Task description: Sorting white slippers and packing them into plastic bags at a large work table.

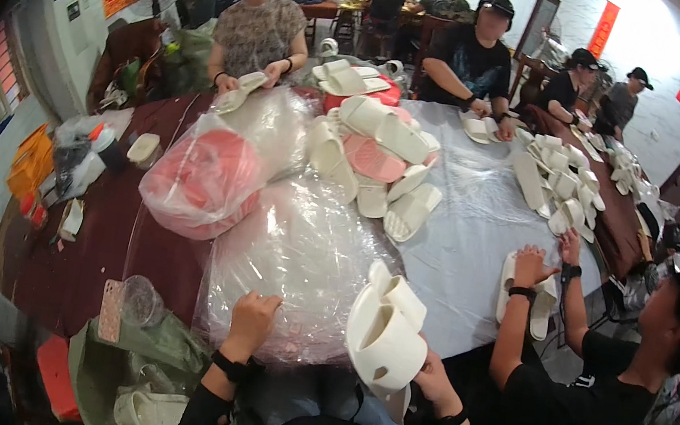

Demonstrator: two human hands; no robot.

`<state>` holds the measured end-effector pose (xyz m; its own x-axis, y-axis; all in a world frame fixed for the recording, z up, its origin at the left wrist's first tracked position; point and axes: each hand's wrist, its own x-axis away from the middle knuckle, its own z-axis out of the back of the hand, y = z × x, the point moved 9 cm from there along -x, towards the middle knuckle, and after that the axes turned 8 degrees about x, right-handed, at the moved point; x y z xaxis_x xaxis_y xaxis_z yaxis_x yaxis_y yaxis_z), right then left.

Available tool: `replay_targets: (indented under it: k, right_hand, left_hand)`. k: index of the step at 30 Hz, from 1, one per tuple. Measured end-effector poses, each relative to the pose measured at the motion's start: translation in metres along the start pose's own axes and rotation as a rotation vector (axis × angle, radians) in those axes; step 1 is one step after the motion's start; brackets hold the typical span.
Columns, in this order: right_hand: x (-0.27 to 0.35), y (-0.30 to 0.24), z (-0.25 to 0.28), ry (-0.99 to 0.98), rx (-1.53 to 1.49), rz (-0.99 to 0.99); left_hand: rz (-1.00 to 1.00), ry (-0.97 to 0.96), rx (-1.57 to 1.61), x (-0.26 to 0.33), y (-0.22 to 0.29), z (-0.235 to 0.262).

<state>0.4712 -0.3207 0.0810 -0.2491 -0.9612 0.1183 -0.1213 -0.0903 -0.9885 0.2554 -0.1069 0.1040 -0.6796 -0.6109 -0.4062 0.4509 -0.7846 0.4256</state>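
Head view of a packing bench. The right hand (pixel 428 380) is curling its fingers around a pair of white slippers (pixel 385 334), nested sole to sole and standing nearly upright, their long axis tilting from lower right up toward upper left; the pair is hanging just above the near edge of the bench (pixel 473 257). The left hand (pixel 253 315) is closing on the near rim of a large clear plastic bag (pixel 298 263), pinching the film, with the bag lying directly ahead of it and stretching away across the bench. The slippers are sitting just to the right of the bag, so the right hand is the nearer one to them and the left the nearer to the bag. A second bag holding pink slippers (pixel 205 181) is lying beyond, to the left, and a loose heap of white slippers (pixel 382 158) is occupying the middle. Other people are sitting around the far and right sides of the grey-covered bench, handling further pairs in a crowded room.
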Motion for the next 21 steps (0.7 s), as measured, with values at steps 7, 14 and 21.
replay_targets:
  k: [7, 14, 21]
  right_hand:
    - [0.012, -0.019, -0.023, -0.143, 0.096, 0.074]
    - [0.016, -0.009, -0.036, -0.288, 0.138, 0.072]
    - [0.016, -0.011, -0.051, -0.392, 0.289, 0.144]
  left_hand:
    - [-0.051, 0.077, -0.015, -0.027, 0.032, -0.013]
    - [0.297, 0.277, 0.233, -0.033, 0.004, -0.033]
    - [0.091, -0.065, 0.128, -0.004, 0.015, -0.031]
